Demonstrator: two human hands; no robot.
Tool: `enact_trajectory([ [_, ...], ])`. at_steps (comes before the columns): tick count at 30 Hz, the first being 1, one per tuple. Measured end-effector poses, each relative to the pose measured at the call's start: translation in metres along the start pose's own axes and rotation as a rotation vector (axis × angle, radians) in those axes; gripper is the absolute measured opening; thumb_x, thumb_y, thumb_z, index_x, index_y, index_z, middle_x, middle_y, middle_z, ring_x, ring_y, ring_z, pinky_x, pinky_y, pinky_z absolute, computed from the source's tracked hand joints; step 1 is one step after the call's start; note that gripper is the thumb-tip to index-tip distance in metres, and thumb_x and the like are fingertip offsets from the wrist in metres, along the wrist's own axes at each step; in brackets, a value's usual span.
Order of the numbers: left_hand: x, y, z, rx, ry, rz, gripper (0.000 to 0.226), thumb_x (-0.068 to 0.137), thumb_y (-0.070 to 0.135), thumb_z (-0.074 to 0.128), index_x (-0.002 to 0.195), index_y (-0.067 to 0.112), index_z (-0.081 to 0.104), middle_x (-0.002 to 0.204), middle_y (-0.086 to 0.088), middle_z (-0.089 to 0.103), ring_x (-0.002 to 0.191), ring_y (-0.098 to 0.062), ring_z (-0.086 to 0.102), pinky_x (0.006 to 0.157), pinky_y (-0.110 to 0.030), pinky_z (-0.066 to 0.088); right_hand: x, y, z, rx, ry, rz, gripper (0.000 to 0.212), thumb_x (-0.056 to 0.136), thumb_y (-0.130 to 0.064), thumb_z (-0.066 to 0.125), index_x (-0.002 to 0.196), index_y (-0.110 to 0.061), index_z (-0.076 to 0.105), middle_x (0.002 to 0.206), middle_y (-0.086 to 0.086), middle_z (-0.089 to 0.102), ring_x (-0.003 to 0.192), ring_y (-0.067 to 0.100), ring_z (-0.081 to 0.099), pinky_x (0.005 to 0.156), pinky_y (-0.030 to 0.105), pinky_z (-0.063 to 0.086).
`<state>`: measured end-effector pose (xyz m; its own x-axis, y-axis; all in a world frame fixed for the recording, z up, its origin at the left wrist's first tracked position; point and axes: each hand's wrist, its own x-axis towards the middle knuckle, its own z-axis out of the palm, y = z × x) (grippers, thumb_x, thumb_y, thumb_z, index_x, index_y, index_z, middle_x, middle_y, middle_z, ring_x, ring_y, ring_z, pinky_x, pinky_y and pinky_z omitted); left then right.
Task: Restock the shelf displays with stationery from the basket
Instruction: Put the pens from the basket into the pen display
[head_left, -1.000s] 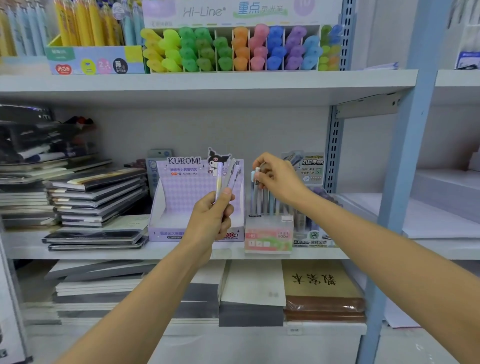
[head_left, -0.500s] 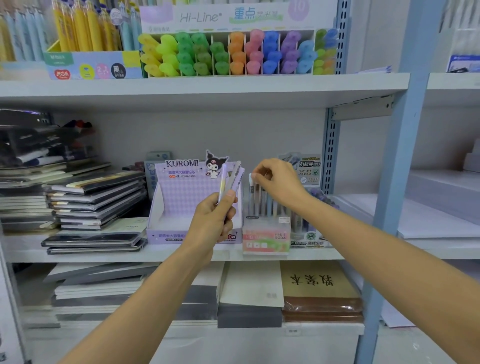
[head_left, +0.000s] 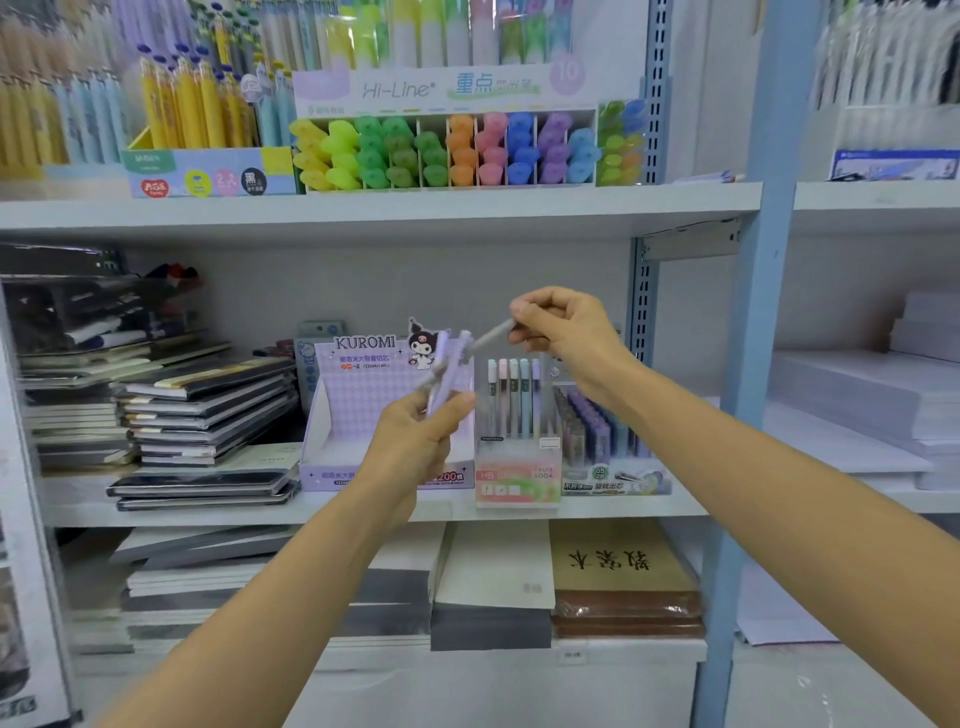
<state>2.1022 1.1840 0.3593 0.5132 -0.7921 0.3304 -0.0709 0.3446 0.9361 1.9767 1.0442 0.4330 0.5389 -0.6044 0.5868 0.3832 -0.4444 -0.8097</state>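
Observation:
My left hand grips a small bundle of pale purple pens in front of the purple Kuromi display box on the middle shelf. My right hand pinches the top end of one grey-purple pen, which slants down to the left toward the bundle. Just below my right hand stands a pink and green display box with several pastel pens upright in it. The basket is out of sight.
A lead-refill display stands to the right of the pink box. Notebook stacks fill the left of the shelf. Highlighters line the upper shelf. A blue upright post rises on the right. Paper pads lie below.
My right hand has risen from the pens in the pink box and now holds one pen from the bundle in my left hand. The camera has tilted upward.

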Motion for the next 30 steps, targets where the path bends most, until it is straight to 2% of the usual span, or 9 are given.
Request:
enact_trajectory([
  [3,0.000,0.008,0.001,-0.220,0.063,-0.007,0.020,0.090,0.025,0.065,0.077,0.019,0.052,0.049,0.011,0.031,0.036,-0.004,0.019,0.030,-0.016,0.019,-0.010,-0.001,-0.005,0.038,-0.078,0.020,0.004,0.087,-0.003,0.066,0.091,-0.003,0.065,0.078,0.009,0.071,0.071,0.017,0.070,0.067,0.022,0.057],
  [6,-0.001,0.015,0.005,-0.339,0.176,0.039,0.013,0.090,0.021,0.066,0.081,0.018,0.057,0.048,0.010,0.030,0.035,-0.004,0.019,0.030,-0.017,0.018,-0.022,0.002,-0.007,-0.003,-0.239,0.065,0.012,0.084,-0.003,0.070,0.095,-0.003,0.065,0.083,0.012,0.073,0.076,0.020,0.071,0.069,0.024,0.057],
  [10,-0.002,0.017,0.011,-0.307,0.264,0.101,0.011,0.089,0.022,0.068,0.095,0.016,0.062,0.050,0.008,0.030,0.036,-0.005,0.019,0.033,-0.018,0.017,-0.034,0.006,-0.005,-0.126,-0.453,0.127,0.020,0.082,-0.008,0.074,0.100,-0.004,0.066,0.091,0.016,0.073,0.083,0.023,0.071,0.073,0.025,0.056],
  [14,-0.003,0.017,0.015,-0.227,0.285,0.135,0.010,0.086,0.027,0.070,0.091,0.019,0.067,0.066,-0.001,0.038,0.036,-0.006,0.019,0.034,-0.017,0.019,-0.039,0.005,-0.001,-0.167,-0.535,0.135,0.015,0.084,-0.011,0.073,0.096,-0.006,0.067,0.090,0.016,0.072,0.080,0.020,0.069,0.073,0.024,0.055],
  [16,-0.002,0.018,0.015,-0.198,0.302,0.131,0.017,0.085,0.029,0.072,0.095,0.016,0.069,0.057,0.002,0.035,0.035,-0.006,0.018,0.033,-0.016,0.019,-0.038,0.002,0.002,-0.223,-0.497,0.094,0.017,0.090,-0.023,0.067,0.099,-0.009,0.067,0.093,0.009,0.073,0.084,0.019,0.069,0.080,0.030,0.057],
  [19,-0.001,0.018,0.015,-0.108,0.254,0.129,0.023,0.085,0.029,0.072,0.098,0.011,0.069,0.041,0.011,0.025,0.034,-0.005,0.018,0.033,-0.015,0.020,-0.033,-0.003,0.010,-0.194,-0.285,-0.008,0.028,0.096,-0.030,0.056,0.116,-0.011,0.062,0.105,0.004,0.071,0.090,0.016,0.069,0.085,0.037,0.055],
  [24,-0.002,0.014,0.023,0.058,0.139,0.140,0.015,0.086,0.026,0.070,0.089,0.011,0.069,0.037,0.014,0.033,0.033,-0.005,0.022,0.034,-0.015,0.024,-0.024,-0.008,0.020,-0.203,-0.208,-0.091,0.023,0.093,-0.018,0.062,0.114,-0.008,0.067,0.091,0.002,0.071,0.078,0.006,0.065,0.072,0.019,0.053],
  [27,0.002,0.013,0.019,0.051,0.132,0.101,0.013,0.087,0.027,0.070,0.087,0.015,0.068,0.043,0.011,0.039,0.037,-0.007,0.019,0.035,-0.017,0.022,-0.020,-0.005,0.020,-0.212,-0.168,-0.116,0.017,0.093,-0.015,0.062,0.107,-0.007,0.067,0.083,0.002,0.070,0.072,0.006,0.065,0.067,0.017,0.050],
  [30,0.007,0.012,0.012,0.064,0.141,0.041,0.024,0.091,0.038,0.063,0.086,0.015,0.064,0.071,0.004,0.063,0.038,-0.008,0.021,0.035,-0.017,0.022,-0.010,-0.001,0.009,-0.172,0.006,-0.114,0.015,0.096,-0.013,0.057,0.107,-0.004,0.062,0.085,0.006,0.068,0.072,0.010,0.065,0.068,0.022,0.052],
])
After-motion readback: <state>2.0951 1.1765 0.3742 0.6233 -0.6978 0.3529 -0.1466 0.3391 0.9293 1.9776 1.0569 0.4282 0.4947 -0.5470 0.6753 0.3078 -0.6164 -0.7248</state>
